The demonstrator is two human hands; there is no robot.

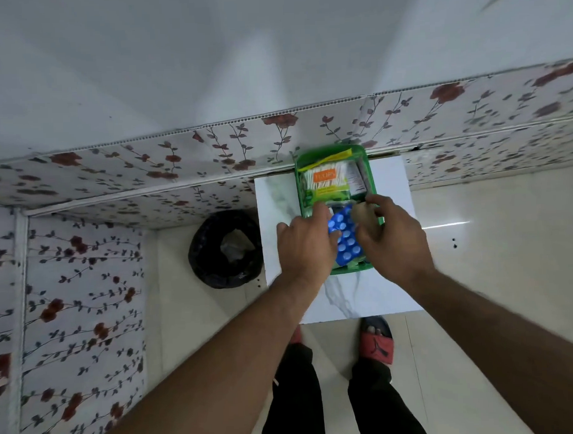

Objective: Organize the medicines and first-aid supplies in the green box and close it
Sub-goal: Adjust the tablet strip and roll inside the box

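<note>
Wall (208, 57): plain white, beyond the hands. Panels (86, 288): white with red flowers and dark vines, running behind and to the left of the hands. Floor (491, 258): glossy cream tile, bright glare streak to the right. Table (388, 297): small, white marbled top, under the hands. Bin (226, 249): black liner, left of the table.

green box (364, 168) packed full, bin (226, 249) left, table (395, 291) edges free
</note>
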